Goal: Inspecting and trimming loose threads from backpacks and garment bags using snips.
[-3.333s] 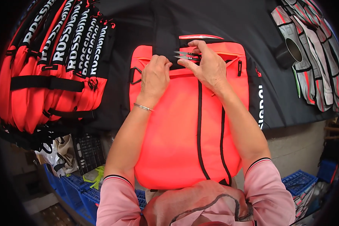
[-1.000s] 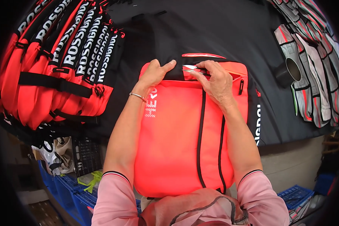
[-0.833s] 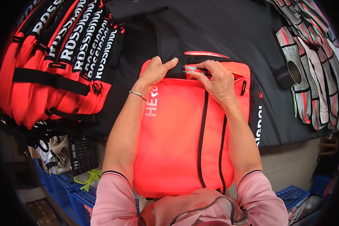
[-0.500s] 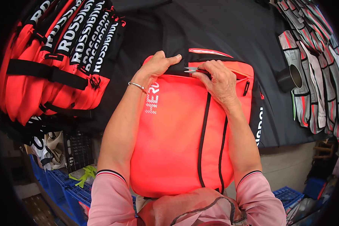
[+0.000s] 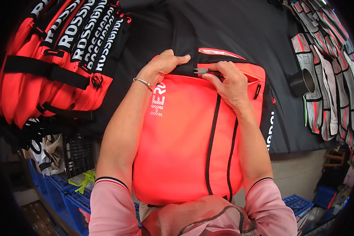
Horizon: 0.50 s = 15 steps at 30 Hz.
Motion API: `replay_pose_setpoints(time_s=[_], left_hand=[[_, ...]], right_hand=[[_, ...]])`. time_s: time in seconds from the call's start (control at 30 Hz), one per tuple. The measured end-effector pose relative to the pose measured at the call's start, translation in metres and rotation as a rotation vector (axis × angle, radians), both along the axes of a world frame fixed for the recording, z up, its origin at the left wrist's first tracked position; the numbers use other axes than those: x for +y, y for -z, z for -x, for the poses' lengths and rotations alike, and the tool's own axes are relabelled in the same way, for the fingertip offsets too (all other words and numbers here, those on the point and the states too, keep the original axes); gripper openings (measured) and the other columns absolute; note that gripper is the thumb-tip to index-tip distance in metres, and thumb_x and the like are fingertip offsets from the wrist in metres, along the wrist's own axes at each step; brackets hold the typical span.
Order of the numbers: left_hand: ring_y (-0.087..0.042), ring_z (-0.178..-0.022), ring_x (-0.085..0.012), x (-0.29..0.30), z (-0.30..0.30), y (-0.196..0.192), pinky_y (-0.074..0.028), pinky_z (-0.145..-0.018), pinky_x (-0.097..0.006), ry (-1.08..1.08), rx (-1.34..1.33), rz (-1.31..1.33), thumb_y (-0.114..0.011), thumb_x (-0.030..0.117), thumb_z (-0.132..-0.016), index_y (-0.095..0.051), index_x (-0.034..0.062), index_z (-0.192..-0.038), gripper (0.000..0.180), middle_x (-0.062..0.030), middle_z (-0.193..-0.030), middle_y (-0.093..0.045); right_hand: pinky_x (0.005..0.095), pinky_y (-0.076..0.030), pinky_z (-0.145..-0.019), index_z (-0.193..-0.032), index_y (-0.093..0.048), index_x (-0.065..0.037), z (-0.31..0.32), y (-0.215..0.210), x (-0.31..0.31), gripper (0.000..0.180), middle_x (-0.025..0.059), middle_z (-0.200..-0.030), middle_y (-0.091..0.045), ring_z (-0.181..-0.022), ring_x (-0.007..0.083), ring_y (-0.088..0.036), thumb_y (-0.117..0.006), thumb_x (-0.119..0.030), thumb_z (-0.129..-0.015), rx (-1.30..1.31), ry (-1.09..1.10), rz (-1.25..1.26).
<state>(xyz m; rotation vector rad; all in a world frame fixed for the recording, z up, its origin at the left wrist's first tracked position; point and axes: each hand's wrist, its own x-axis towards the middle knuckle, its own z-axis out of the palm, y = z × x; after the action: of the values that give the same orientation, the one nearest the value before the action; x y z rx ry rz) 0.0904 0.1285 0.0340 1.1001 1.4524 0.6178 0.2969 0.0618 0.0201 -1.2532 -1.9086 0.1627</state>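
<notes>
A bright red-orange backpack (image 5: 177, 153) with black piping and white lettering lies in front of me, its top edge toward the far side. At its upper left, my left hand (image 5: 165, 67) is closed over the top edge, thumb stretched out to the right; its other fingers are mostly hidden. My right hand (image 5: 230, 80) pinches small thread snips (image 5: 201, 71) at the top seam. Their pointed blades face left and are slightly parted, above the black top panel (image 5: 185, 70). A partly gaping zipped pocket (image 5: 249, 74) is right of that hand.
Black fabric (image 5: 240, 27) covers the table. Stacked red and black bags (image 5: 23, 90) fill the left. To the right are a black cylindrical cup (image 5: 299, 84) and bundled grey straps (image 5: 322, 90). Blue crates (image 5: 72, 204) stand below the table at left.
The snips and my right hand have shifted slightly, staying at the top seam. My left hand keeps its hold at the upper left. The whole view has moved a little.
</notes>
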Motion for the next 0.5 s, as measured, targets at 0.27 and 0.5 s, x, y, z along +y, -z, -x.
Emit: replay_pose_setpoints(time_s=[0.27,0.5], left_hand=[[-0.062,-0.083,-0.0184,-0.004,-0.004,-0.010,-0.056,-0.066,-0.035,-0.010,0.026,0.016,-0.073,0.033,-0.086,-0.051,-0.0053,-0.094,0.044,-0.0138,-0.091,-0.057],[-0.061,-0.097,-0.0191,-0.004,0.007,-0.004,-0.053,-0.082,-0.036,-0.045,-0.201,0.045,-0.066,0.036,-0.092,-0.056,-0.0063,-0.106,0.045,-0.0149,-0.106,-0.060]], right_hand=[[0.0333,-0.043,-0.051,-0.079,-0.060,-0.008,0.000,0.002,0.003,0.026,-0.0002,-0.067,-0.055,-0.064,0.0168,-0.054,-0.080,-0.024,-0.074,-0.142,0.016,-0.043],[0.0312,-0.044,-0.055,-0.080,-0.060,-0.007,-0.001,-0.002,0.002,0.024,0.0007,-0.070,-0.058,-0.065,0.0164,-0.056,-0.078,-0.023,-0.077,-0.071,-0.006,0.098]])
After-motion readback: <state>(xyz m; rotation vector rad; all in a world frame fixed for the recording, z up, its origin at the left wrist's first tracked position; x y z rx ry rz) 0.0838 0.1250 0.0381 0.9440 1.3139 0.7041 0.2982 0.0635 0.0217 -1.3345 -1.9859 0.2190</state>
